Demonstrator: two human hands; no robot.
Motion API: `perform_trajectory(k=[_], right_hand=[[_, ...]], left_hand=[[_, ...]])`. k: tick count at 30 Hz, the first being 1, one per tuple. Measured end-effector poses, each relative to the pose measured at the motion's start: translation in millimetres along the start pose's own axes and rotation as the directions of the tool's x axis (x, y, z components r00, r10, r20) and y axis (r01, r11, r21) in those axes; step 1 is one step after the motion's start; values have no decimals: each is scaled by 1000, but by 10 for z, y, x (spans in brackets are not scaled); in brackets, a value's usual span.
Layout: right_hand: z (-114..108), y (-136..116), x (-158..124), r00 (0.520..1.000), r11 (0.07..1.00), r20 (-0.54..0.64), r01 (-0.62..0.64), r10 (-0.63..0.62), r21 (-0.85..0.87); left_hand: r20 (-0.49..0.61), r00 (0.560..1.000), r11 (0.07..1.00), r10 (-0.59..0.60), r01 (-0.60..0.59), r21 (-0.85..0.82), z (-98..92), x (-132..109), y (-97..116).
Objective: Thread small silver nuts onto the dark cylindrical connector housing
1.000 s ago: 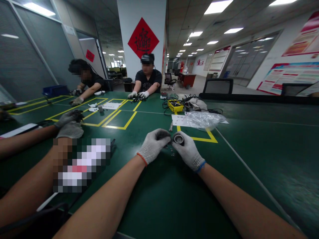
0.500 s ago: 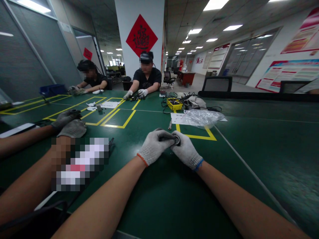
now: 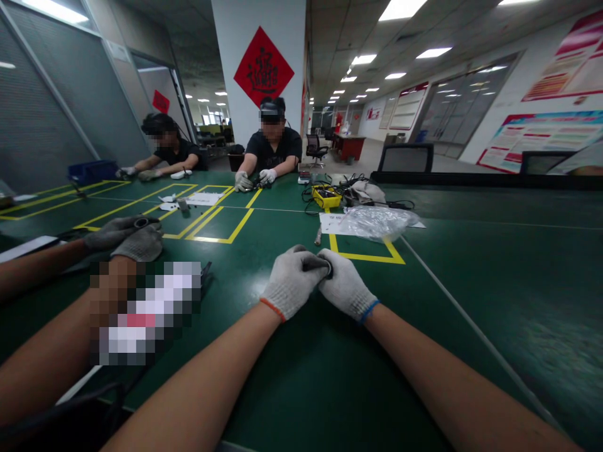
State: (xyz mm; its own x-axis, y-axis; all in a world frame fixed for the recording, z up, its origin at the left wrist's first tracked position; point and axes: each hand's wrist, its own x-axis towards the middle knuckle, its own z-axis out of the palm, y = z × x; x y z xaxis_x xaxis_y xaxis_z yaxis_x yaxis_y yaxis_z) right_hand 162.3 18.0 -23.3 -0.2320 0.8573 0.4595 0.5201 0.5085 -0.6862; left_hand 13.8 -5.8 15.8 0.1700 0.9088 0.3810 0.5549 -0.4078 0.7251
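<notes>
Both my hands wear grey knit gloves and meet over the green table (image 3: 330, 376). My right hand (image 3: 346, 287) is closed around a small dark round metal part (image 3: 326, 265), of which only a sliver shows between the gloves. My left hand (image 3: 291, 280) is curled with its fingertips pressed onto the same part from the left. The small loose bits that lay under my hands are hidden now.
A clear plastic bag (image 3: 377, 221) on white paper lies beyond my hands, by a yellow box (image 3: 326, 197) with cables. A co-worker's gloved hands (image 3: 127, 236) work at my left. Two more people sit at the table's far side. Yellow tape lines (image 3: 221, 223) mark the top.
My hands have closed together over the round part, which showed its open ring face a second ago. The view has shifted slightly; the co-worker's hands at left moved a little.
</notes>
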Motion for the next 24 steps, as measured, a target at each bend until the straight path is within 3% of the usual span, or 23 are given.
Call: perform_trajectory(k=[8, 17, 24], right_hand=[[-18, -17, -5, 1000, 1000, -1, -17, 17, -9], [-8, -5, 1, 999, 996, -35, 30, -33, -87], [-17, -43, -5, 999, 995, -45, 24, -29, -92]], left_hand=[[77, 995, 998, 64, -64, -3, -14, -1, -14], [9, 1000, 1000, -20, 20, -6, -7, 10, 29], [113, 985, 926, -129, 160, -341, 36, 30, -42]])
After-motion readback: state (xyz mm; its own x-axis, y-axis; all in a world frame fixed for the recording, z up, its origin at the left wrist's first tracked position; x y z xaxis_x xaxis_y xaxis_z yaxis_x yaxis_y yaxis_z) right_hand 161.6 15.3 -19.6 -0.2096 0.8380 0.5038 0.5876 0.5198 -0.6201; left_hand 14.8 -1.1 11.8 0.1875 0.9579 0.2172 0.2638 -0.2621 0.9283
